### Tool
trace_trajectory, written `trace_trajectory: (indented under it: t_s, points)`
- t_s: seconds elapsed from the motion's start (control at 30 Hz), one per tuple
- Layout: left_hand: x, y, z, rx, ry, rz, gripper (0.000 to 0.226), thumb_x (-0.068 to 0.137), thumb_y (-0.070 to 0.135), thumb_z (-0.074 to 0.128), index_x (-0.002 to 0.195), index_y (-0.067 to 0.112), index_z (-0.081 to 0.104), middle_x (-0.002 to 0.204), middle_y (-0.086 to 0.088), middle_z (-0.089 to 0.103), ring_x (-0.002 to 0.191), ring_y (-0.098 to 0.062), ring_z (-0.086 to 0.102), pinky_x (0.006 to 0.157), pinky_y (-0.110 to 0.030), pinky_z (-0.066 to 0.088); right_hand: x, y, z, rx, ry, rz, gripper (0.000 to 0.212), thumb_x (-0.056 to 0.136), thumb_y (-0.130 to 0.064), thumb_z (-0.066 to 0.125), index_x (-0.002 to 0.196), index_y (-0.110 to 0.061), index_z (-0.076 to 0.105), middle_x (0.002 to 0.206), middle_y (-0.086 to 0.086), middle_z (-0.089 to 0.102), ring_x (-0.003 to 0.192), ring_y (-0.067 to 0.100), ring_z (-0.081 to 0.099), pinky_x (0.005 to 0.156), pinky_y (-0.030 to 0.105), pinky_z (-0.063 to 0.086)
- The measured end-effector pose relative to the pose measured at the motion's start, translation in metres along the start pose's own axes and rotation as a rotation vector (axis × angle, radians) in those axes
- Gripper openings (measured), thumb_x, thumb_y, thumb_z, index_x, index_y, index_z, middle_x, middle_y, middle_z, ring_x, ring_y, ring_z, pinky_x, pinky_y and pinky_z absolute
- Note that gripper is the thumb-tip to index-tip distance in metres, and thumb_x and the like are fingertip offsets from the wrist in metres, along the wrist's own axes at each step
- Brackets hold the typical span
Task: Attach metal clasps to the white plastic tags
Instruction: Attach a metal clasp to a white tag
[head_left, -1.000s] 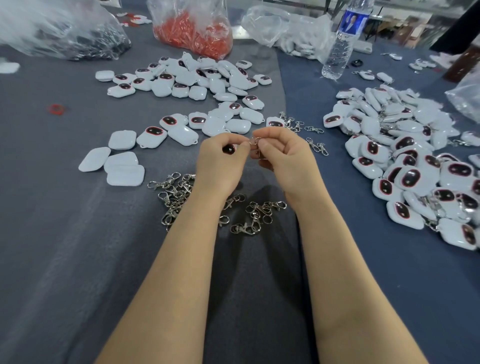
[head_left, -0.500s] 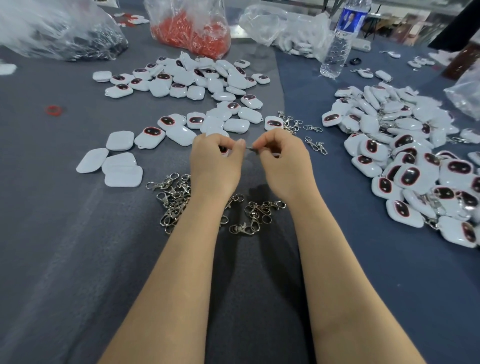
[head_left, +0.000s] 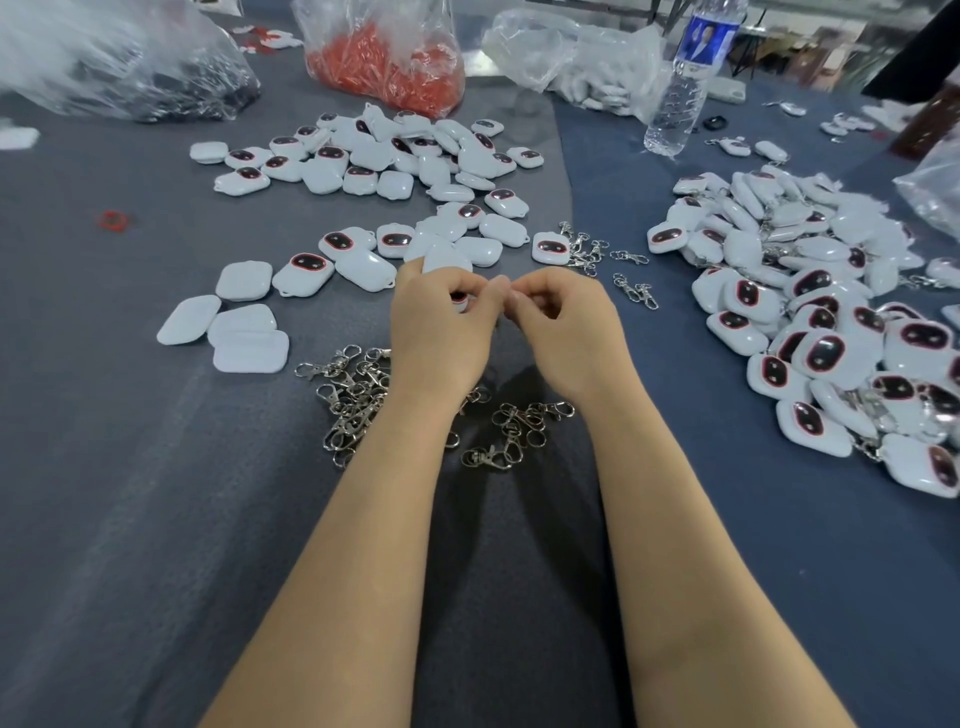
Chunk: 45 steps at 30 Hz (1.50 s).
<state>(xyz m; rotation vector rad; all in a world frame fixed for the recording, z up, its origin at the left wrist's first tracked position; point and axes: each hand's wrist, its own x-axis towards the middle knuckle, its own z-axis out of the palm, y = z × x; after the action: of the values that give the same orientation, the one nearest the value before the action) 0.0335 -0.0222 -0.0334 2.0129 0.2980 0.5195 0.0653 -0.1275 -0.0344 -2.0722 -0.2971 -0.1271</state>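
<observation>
1. Tag (head_left: 459, 301) in work: it sits inside the left hand (head_left: 441, 332), lifted just above the grey cloth (head_left: 130, 519), between the loose tags (head_left: 389, 161) and the spare clasps (head_left: 353, 400). Only a sliver of its white shell and dark, red-rimmed face shows.
2. Left hand: fingers and thumb are curled closed round the tag, covering most of it.
3. Right hand (head_left: 563, 332): the fingers are curled, with thumb and forefinger pressed tip to tip, touching the left thumb. What they pinch is hidden, so I cannot tell whether a clasp is there.
4. Handling, as I judge it: the tags look light, hard and glossy, so probably slippery. Hold one by its flat faces, leaving the small eyelet at its edge exposed.
5. The clasps look small, stiff and sprung, and they tangle with one another. Take one by its body, keeping the ring free to thread.
6. Little force seems needed; the risk is the ring slipping off the eyelet.
7. Finished tags (head_left: 831, 322), clasps fitted, lie heaped to the right.
</observation>
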Motion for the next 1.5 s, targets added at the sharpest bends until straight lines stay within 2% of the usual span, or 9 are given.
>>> trace_trajectory:
  t_s: [0.17, 0.3, 0.47, 0.77, 0.97, 1.2, 1.3, 1.37, 1.5]
  points:
    - [0.001, 0.0, 0.0, 0.005, -0.039, 0.005, 0.007, 0.086, 0.019, 0.065, 0.081, 0.023, 0.063, 0.104, 0.0, 0.043, 0.074, 0.006, 0.043, 0.064, 0.008, 0.027, 0.001, 0.0, 0.0, 0.016, 0.053, 0.015, 0.012, 0.093, -0.016, 0.054, 0.084, -0.021, 0.06, 0.074, -0.01, 0.06, 0.07, 0.004, 0.054, 0.061, 0.005, 0.039]
    - [-0.001, 0.001, 0.001, 0.006, -0.042, 0.021, 0.008, 0.087, 0.017, 0.064, 0.081, 0.023, 0.061, 0.105, 0.001, 0.041, 0.067, 0.01, 0.043, 0.061, 0.008, 0.028, 0.0, -0.002, 0.002, 0.05, 0.039, 0.02, 0.012, 0.092, -0.013, 0.055, 0.085, -0.018, 0.063, 0.077, -0.007, 0.064, 0.079, 0.012, 0.061, 0.073, 0.019, 0.048]
    - [-0.002, -0.001, 0.003, 0.006, -0.023, 0.048, 0.008, 0.087, 0.015, 0.064, 0.082, 0.02, 0.06, 0.105, -0.002, 0.043, 0.071, 0.004, 0.043, 0.063, 0.007, 0.028, -0.004, -0.006, 0.002, 0.108, 0.105, 0.005, 0.013, 0.088, -0.01, 0.06, 0.084, -0.022, 0.057, 0.075, -0.009, 0.057, 0.064, 0.001, 0.05, 0.06, 0.006, 0.038]
    - [-0.004, -0.003, 0.005, 0.05, -0.003, 0.07, 0.007, 0.089, 0.012, 0.062, 0.083, 0.015, 0.06, 0.11, 0.003, 0.034, 0.07, 0.018, 0.037, 0.063, 0.012, 0.022, -0.006, -0.009, 0.004, 0.061, 0.111, -0.027, 0.013, 0.083, -0.004, 0.061, 0.08, -0.016, 0.059, 0.071, -0.006, 0.056, 0.062, 0.003, 0.047, 0.059, 0.008, 0.04]
    - [-0.004, -0.002, 0.007, 0.061, -0.003, 0.082, 0.011, 0.089, 0.011, 0.061, 0.08, 0.017, 0.057, 0.108, 0.001, 0.036, 0.068, 0.01, 0.042, 0.063, 0.008, 0.027, -0.007, -0.009, 0.003, 0.093, 0.131, -0.033, 0.018, 0.083, -0.003, 0.061, 0.079, -0.02, 0.055, 0.074, -0.006, 0.055, 0.064, 0.003, 0.047, 0.061, 0.008, 0.041]
    - [-0.004, -0.003, 0.007, 0.075, 0.003, 0.066, 0.012, 0.089, 0.013, 0.061, 0.08, 0.018, 0.056, 0.108, 0.002, 0.036, 0.064, 0.012, 0.041, 0.061, 0.006, 0.027, -0.006, -0.009, 0.004, 0.075, 0.133, -0.027, 0.017, 0.083, -0.004, 0.061, 0.077, -0.019, 0.057, 0.072, -0.006, 0.056, 0.065, 0.004, 0.048, 0.06, 0.008, 0.042]
    - [-0.004, -0.002, 0.008, 0.079, 0.002, 0.054, 0.012, 0.089, 0.014, 0.061, 0.08, 0.019, 0.056, 0.113, 0.0, 0.038, 0.062, 0.011, 0.042, 0.064, -0.003, 0.03, -0.006, -0.008, 0.004, 0.077, 0.136, -0.026, 0.018, 0.083, -0.004, 0.061, 0.077, -0.02, 0.056, 0.073, -0.006, 0.056, 0.064, 0.003, 0.048, 0.061, 0.008, 0.041]
    - [-0.005, -0.002, 0.008, 0.083, 0.001, 0.058, 0.009, 0.09, 0.013, 0.061, 0.082, 0.017, 0.059, 0.12, -0.002, 0.039, 0.063, 0.01, 0.042, 0.068, -0.002, 0.027, -0.006, -0.008, 0.004, 0.08, 0.14, -0.024, 0.017, 0.083, -0.004, 0.062, 0.078, -0.019, 0.057, 0.072, -0.008, 0.056, 0.063, 0.002, 0.048, 0.061, 0.008, 0.042]
    - [-0.005, -0.002, 0.008, 0.073, 0.0, 0.058, 0.006, 0.09, 0.014, 0.061, 0.084, 0.016, 0.06, 0.114, 0.006, 0.028, 0.063, 0.023, 0.037, 0.065, 0.002, 0.027, -0.006, -0.008, 0.004, 0.105, 0.148, -0.027, 0.017, 0.083, -0.004, 0.062, 0.079, -0.02, 0.057, 0.073, -0.007, 0.056, 0.063, 0.002, 0.048, 0.061, 0.007, 0.042]
